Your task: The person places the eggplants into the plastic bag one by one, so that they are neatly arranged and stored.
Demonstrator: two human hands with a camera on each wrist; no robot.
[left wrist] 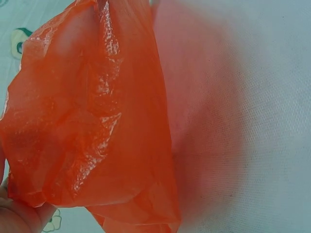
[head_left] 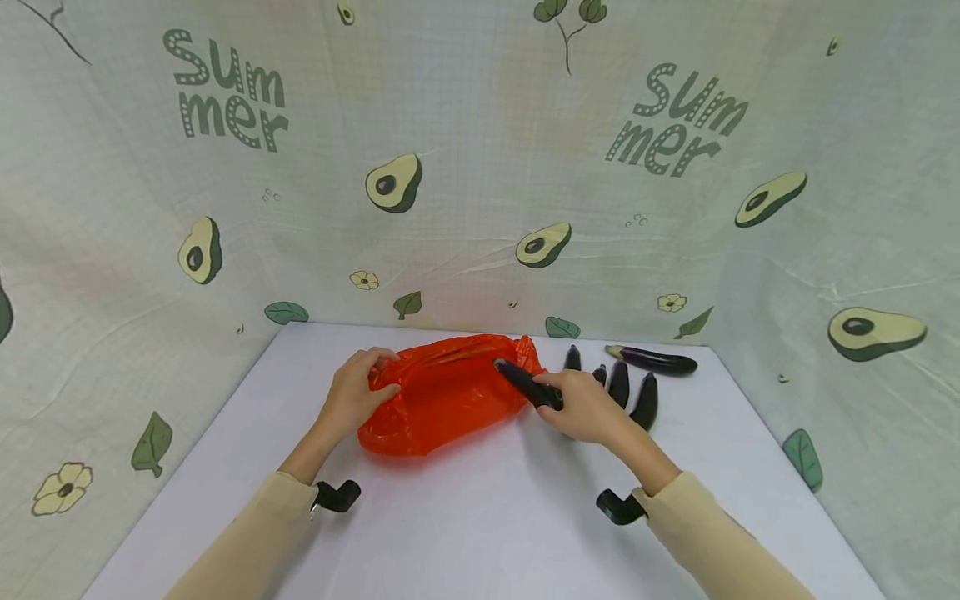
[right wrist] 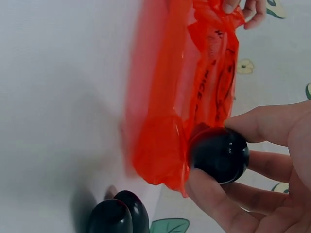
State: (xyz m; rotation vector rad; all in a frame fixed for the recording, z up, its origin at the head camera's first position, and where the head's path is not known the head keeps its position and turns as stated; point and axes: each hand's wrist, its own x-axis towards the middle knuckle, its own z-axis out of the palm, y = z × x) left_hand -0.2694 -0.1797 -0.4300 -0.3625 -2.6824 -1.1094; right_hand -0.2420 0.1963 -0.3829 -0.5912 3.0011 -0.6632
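Observation:
A red plastic bag point(head_left: 450, 400) lies on the white table, its mouth spread toward the back. My left hand point(head_left: 358, 392) grips the bag's left edge between thumb and fingers. In the left wrist view the thin red bag point(left wrist: 121, 126) fills much of the picture, and only part of the left hand point(left wrist: 19, 213) shows. My right hand point(head_left: 581, 404) holds a dark eggplant point(head_left: 517, 379) above the table, its tip pointing at the bag's right side. The right wrist view shows the eggplant point(right wrist: 221, 154) end-on between thumb and fingers, with printed lettering on the bag point(right wrist: 165, 150) behind.
Several more eggplants point(head_left: 647, 402) stand or lie to the right of the right hand. One longer eggplant point(head_left: 660, 362) lies across the table's back right. A patterned cloth point(head_left: 465, 125) hangs behind and along both sides of the white table point(head_left: 480, 533).

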